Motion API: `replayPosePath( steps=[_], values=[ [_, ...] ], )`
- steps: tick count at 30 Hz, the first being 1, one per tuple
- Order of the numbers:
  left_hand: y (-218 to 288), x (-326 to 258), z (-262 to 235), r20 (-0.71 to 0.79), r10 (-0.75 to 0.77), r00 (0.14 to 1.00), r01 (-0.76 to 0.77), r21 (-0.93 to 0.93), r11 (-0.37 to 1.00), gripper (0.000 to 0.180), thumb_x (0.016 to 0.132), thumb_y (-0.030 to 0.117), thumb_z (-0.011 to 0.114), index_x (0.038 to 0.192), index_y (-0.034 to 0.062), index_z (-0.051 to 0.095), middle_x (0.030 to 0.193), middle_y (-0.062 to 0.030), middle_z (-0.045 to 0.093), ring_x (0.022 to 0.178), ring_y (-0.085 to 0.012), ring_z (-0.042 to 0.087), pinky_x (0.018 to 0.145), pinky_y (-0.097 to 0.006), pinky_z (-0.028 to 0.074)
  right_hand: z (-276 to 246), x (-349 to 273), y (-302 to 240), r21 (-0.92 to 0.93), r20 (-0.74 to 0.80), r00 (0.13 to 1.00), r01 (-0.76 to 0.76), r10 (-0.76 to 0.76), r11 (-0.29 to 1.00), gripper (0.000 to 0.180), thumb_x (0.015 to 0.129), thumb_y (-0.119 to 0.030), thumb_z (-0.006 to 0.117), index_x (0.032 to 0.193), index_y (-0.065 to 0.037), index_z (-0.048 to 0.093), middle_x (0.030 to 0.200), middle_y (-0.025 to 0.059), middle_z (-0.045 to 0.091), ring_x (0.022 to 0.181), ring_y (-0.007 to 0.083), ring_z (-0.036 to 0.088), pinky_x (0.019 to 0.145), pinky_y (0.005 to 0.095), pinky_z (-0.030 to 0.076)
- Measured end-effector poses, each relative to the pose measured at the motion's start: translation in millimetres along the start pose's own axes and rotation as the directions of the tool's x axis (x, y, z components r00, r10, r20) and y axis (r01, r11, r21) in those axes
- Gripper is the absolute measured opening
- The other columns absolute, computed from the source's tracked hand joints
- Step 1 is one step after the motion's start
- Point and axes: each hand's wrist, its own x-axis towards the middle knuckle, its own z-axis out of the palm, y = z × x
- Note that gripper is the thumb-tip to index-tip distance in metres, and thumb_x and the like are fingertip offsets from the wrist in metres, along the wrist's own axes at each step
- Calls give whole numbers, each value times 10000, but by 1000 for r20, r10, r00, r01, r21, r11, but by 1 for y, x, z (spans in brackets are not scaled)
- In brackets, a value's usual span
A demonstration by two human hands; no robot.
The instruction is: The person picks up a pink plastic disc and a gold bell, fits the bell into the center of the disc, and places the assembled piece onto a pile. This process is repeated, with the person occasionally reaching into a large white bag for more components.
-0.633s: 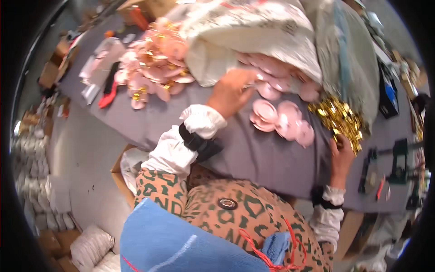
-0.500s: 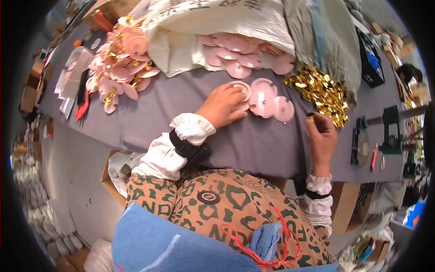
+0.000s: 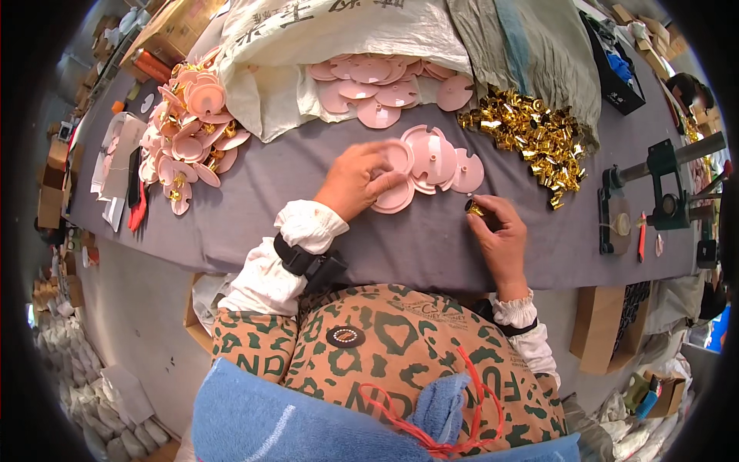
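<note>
My left hand (image 3: 352,183) is closed on the edge of a pink plastic disc (image 3: 399,155), its fingers slightly blurred. Beside and partly under it, more round pink discs (image 3: 433,159) with notched rims lie overlapping on the grey cloth. To the right, my right hand (image 3: 502,237) pinches a small shiny gold clip-like piece (image 3: 476,209) with a dark end between thumb and fingertips, just above the cloth. Behind that hand spreads a heap of similar gold pieces (image 3: 531,135).
A whitish woven sack (image 3: 339,38) lies at the back, pink discs (image 3: 377,86) spilling from its mouth. Far left is a pile of pink discs with gold pieces (image 3: 192,123), near a red-handled tool (image 3: 138,209). A green metal hand press (image 3: 663,185) stands on the right.
My right hand has moved left, away from the gold heap, bringing the gold piece closer to the discs. My left hand has taken hold of a disc and tilted it up. The view has shifted slightly.
</note>
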Motion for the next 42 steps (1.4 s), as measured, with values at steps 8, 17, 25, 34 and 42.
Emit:
replayPosePath(
  steps=[8,17,25,34,42],
  values=[
    [7,29,-3,-45,-159,986,163,103,981,221,800,196,749,894,30,638,899,-127,702,844,-332,640,790,-404,521,2,-4,5,4,-48,999,-10,10,1000,276,795,9,739,1067,-12,694,1027,80,684,848,119,656,766,240,526],
    [66,0,33,82,-359,930,316,-680,662,131,923,82,665,992,-1,590,849,-35,694,703,-51,615,611,-210,505,22,23,-36,-1,-29,978,207,-207,978,265,789,23,742,1045,5,676,999,108,684,831,161,682,731,260,551],
    [64,-11,60,-168,11,986,-84,-428,900,132,861,26,675,985,12,635,794,-69,702,654,-128,670,578,-268,514,20,12,-22,233,0,994,-105,108,967,265,805,19,744,1063,26,684,962,79,714,794,156,687,682,252,552],
    [59,-16,52,-121,232,965,-254,-221,942,165,848,-4,694,1007,10,655,828,-64,701,675,-87,634,595,-246,503,12,10,-19,639,412,745,-647,525,417,274,875,-127,726,1091,34,677,912,88,718,800,148,696,621,240,533],
    [-17,-5,-70,-530,-208,822,65,-276,959,88,909,94,669,967,31,646,817,2,648,712,-66,586,640,-229,478,-58,69,7,-705,-25,951,202,-309,679,303,740,-26,703,1037,-88,695,1026,98,676,973,306,604,852,379,496]
  ],
)
